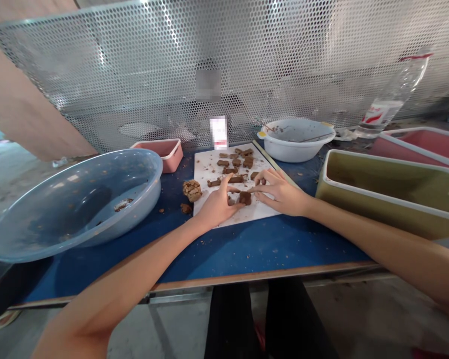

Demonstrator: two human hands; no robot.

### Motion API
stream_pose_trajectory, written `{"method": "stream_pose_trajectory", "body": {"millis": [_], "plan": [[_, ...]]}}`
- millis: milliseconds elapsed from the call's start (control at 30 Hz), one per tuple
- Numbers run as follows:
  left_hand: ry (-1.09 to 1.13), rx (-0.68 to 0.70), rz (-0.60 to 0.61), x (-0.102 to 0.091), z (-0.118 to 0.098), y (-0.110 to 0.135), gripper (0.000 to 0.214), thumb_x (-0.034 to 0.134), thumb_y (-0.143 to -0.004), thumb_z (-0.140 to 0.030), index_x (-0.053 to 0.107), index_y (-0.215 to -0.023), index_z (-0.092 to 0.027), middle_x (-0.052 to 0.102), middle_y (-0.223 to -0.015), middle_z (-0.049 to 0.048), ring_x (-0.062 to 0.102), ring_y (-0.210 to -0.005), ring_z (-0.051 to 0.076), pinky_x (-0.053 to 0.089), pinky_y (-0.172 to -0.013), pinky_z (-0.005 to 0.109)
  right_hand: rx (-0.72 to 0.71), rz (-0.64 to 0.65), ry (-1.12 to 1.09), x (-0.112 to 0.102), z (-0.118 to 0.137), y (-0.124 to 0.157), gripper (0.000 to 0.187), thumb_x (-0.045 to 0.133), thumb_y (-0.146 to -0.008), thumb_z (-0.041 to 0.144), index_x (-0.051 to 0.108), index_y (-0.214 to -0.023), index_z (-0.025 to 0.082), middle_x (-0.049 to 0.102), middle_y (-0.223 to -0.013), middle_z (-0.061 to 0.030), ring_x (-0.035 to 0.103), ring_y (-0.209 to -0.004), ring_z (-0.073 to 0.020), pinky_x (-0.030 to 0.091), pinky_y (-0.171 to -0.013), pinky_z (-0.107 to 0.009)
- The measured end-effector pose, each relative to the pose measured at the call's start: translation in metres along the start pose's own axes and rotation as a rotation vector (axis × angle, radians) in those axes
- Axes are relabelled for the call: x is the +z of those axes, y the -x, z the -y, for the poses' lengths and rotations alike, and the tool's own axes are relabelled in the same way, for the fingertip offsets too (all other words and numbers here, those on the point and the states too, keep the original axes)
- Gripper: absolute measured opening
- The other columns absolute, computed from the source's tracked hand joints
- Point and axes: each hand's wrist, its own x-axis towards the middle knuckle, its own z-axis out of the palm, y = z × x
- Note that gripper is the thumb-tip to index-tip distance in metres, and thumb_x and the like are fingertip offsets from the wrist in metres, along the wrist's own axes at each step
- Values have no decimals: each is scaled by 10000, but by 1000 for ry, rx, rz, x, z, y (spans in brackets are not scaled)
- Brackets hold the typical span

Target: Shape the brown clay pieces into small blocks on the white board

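Note:
A small square block of brown clay point(245, 198) lies on a white board point(258, 212) in front of me. My left hand point(217, 203) is at its left side, with the thumb and a finger against the block and the index finger raised. From the right, my right hand point(277, 191) reaches in with its fingers spread, the index fingertip at the block's upper edge. Behind my hands, a long clay strip point(230, 180) and several small clay pieces point(236, 162) rest on the board. Left of the board sits a rough clay lump point(192, 190) with a smaller clay chunk point(186, 208).
A large blue basin point(149, 174) stands at left, near a pink tub point(174, 157). Behind right are a white basin point(292, 153) and a plastic bottle point(383, 109). Green point(377, 209) and red point(419, 132) bins stand right. A perforated metal panel point(145, 60) closes the back.

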Motion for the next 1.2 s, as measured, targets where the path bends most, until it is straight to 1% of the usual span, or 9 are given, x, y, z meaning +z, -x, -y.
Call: {"method": "stream_pose_trajectory", "body": {"millis": [167,367,533,600,733,800,933,1100,1200], "plan": [[20,-2,1,-1,-2,0,971,822,-923,-358,244,-1701,-299,746,-1400,110,757,-868,218,564,-764,349,-26,67,24,-2,5,-1,401,499,-1125,430,713,-1434,293,597,-1258,-136,568,-1174,-317,443,-1028,-543],[8,0,7,-1,-2,0,994,819,-925,-388,223,-1712,-270,750,-1389,138,757,-855,235,566,-728,359,-18,4,26,-4,4,-1,382,458,-1137,392,807,-1211,256,615,-1210,-130,581,-1141,-299,424,-1003,-511],[19,3,4,0,0,0,1013,815,-916,-353,196,-1715,-292,751,-1394,110,728,-764,191,545,-682,331,4,92,24,0,4,-1,436,496,-1122,457,657,-1504,321,582,-1321,-137,553,-1211,-325,417,-1059,-551],[18,3,6,-1,-1,0,1016,814,-918,-362,190,-1717,-293,746,-1400,117,732,-770,192,549,-690,332,-8,92,29,0,4,-1,420,486,-1128,454,691,-1460,298,590,-1335,-142,555,-1216,-326,411,-1051,-551],[10,-6,14,-2,-3,0,1009,809,-930,-404,194,-1720,-276,742,-1401,144,756,-833,229,566,-721,356,-1,-3,30,-2,2,-1,375,466,-1134,390,814,-1203,268,627,-1240,-130,573,-1179,-314,419,-1000,-519],[11,-5,7,-2,-4,0,987,802,-938,-399,209,-1718,-274,746,-1394,140,763,-870,242,581,-766,374,2,-2,11,-3,2,-2,363,479,-1128,389,795,-1270,282,618,-1235,-128,572,-1184,-317,431,-1014,-526],[16,14,-6,-2,-5,1,947,784,-960,-390,221,-1712,-269,747,-1400,133,774,-972,257,597,-859,389,-7,98,5,-1,5,-2,433,502,-1117,449,663,-1497,317,588,-1339,-144,551,-1240,-341,438,-1062,-580],[-22,-30,-81,-1,-10,7,772,600,-1080,-384,196,-1720,-233,765,-1370,155,779,-941,229,594,-828,351,9,18,39,-3,5,-2,362,484,-1124,400,804,-1238,274,621,-1271,-140,579,-1194,-335,439,-1013,-558],[-5,-69,-116,-1,-19,15,713,497,-1098,-300,170,-1726,-219,758,-1389,172,756,-792,189,576,-754,330,29,12,30,-3,4,-2,360,501,-1120,408,771,-1326,289,612,-1263,-136,573,-1209,-332,434,-1035,-550]]}}
